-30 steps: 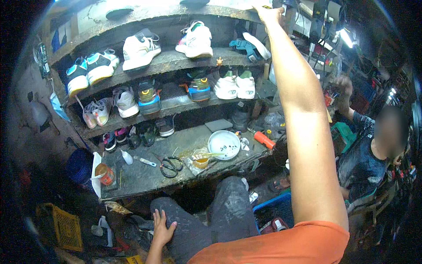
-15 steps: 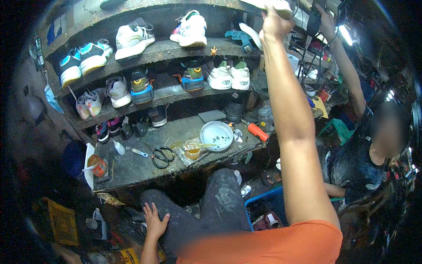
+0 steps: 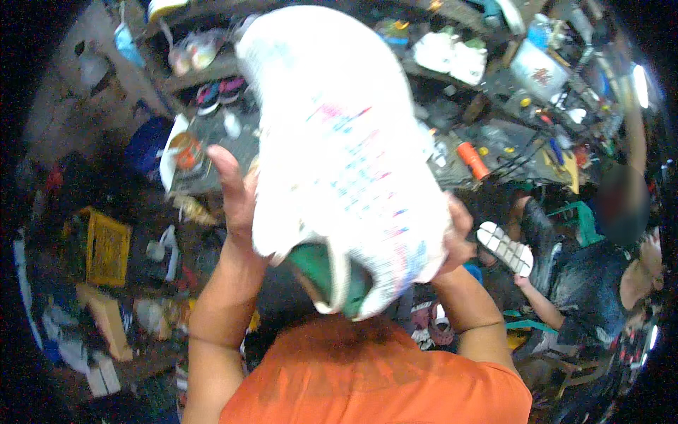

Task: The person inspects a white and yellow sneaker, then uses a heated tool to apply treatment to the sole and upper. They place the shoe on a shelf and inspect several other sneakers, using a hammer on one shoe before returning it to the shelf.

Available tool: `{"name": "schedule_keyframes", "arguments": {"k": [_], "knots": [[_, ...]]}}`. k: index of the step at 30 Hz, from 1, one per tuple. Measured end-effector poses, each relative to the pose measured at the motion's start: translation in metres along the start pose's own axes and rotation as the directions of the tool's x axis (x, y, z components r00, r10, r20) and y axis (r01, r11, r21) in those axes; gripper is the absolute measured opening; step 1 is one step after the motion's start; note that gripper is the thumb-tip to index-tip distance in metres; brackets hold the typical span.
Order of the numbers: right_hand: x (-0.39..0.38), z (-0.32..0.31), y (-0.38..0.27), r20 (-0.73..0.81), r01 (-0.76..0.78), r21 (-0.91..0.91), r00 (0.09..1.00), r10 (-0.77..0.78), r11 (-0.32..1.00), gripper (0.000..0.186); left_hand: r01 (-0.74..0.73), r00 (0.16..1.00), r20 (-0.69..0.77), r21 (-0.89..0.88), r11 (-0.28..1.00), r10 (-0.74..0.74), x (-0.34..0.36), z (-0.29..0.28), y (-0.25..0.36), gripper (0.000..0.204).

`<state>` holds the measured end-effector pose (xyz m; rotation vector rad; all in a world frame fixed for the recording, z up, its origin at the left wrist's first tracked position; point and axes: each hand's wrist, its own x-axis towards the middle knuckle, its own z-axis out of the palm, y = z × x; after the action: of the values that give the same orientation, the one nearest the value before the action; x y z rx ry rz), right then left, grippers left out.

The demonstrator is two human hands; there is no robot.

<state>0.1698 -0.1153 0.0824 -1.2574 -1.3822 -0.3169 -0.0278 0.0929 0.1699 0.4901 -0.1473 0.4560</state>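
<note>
Close in front of me is a bulky white bag-like thing point(image 3: 339, 148), blurred, with slanting rows of red and blue marks. Its lower end has an opening that shows green inside, crossed by a white strap. My left hand point(image 3: 240, 191) grips its left side, thumb sticking out. On the opposite side the fingers of my right hand point(image 3: 458, 237) curl around the edge. The thing hides much of the shelves and the bench behind it.
White shoes point(image 3: 448, 55) stand on a shelf behind. An orange cylinder point(image 3: 472, 161) and a reddish tub point(image 3: 185, 150) are on the bench. To the right, a co-worker in dark clothes point(image 3: 593, 275) holds a white sole point(image 3: 505, 249). A yellow crate point(image 3: 106, 246) is at left.
My right hand has come down from the high shelf, and my left has left my thigh. Both now hold the white bag-like thing before me. The view has tilted and shifted.
</note>
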Motion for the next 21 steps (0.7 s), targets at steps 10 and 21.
{"name": "schedule_keyframes", "arguments": {"k": [10,21], "knots": [[-0.031,0.024,-0.048,0.374,-0.541,0.565,0.841,0.39,0.623,0.113,0.238,0.946,-0.253,0.109,0.965,-0.205,-0.106,-0.106,0.014,0.107],[0.0,0.121,-0.076,0.478,-0.434,0.09,0.809,0.343,0.896,0.094,0.348,0.937,-0.257,0.664,0.662,-0.235,-0.115,-0.13,0.011,0.126]]}}
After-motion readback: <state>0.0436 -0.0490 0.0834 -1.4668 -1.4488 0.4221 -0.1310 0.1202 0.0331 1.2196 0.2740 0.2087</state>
